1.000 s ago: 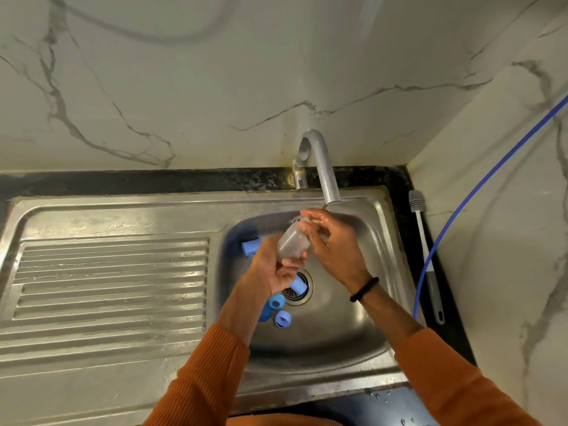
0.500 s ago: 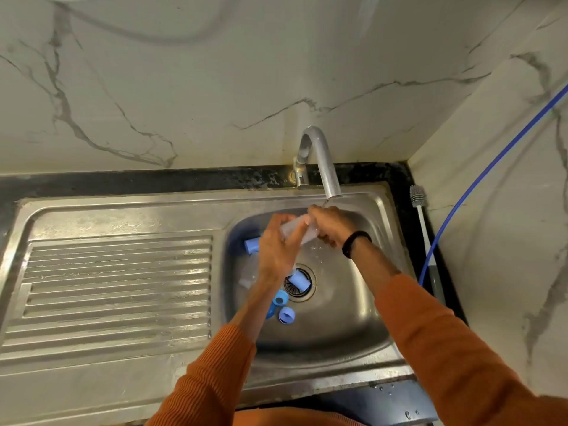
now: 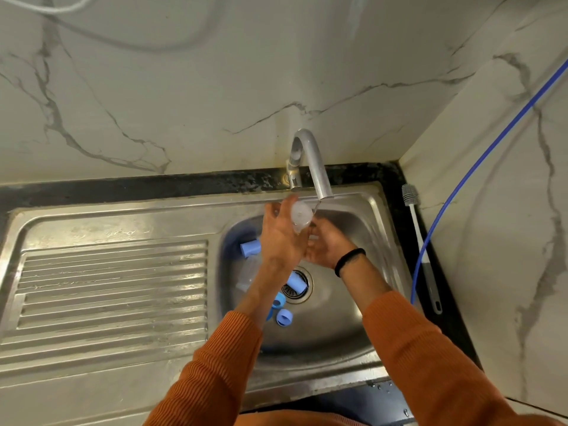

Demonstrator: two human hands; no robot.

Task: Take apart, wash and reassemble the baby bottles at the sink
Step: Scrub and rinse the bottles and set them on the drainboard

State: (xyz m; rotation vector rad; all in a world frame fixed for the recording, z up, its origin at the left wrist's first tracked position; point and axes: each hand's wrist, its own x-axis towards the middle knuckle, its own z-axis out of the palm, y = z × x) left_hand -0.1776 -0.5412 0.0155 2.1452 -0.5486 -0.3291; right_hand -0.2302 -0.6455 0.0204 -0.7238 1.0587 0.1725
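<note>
Currently, at centre frame, the left hand (image 3: 281, 238) holds a clear bottle (image 3: 300, 217) just under the mouth of the tap (image 3: 313, 167). The bottle's round end faces the camera and lies beside the spout tip, so its long axis runs steeply, roughly up toward the camera and down into the hands. Which end is the open one cannot be told from this view.

- Left hand: fingers curled and closed around the bottle body, with the thumb side toward the upper left of the frame. This is the nearer, carrying hand.
- Right hand (image 3: 327, 245): cupped just right of and below the bottle, palm turned up, fingers loosely bent and partly apart. It appears to touch the bottle's lower end, though a firm grip cannot be confirmed.

A thin stream of water seems to fall from the spout onto the bottle's upper edge — the flow is hard to make out.

Loose parts lie in the basin of the sink (image 3: 353, 321): a blue cap (image 3: 250, 248) at centre left, a blue sleeve (image 3: 296, 282) on the drain, and two blue rings (image 3: 284, 317) below it. A second clear bottle (image 3: 247, 273) lies left of the forearm. A brush (image 3: 418, 238) rests on the ledge at right — untouched.

Judged step: rinsing the bottle; reassembly has not begun.
</note>
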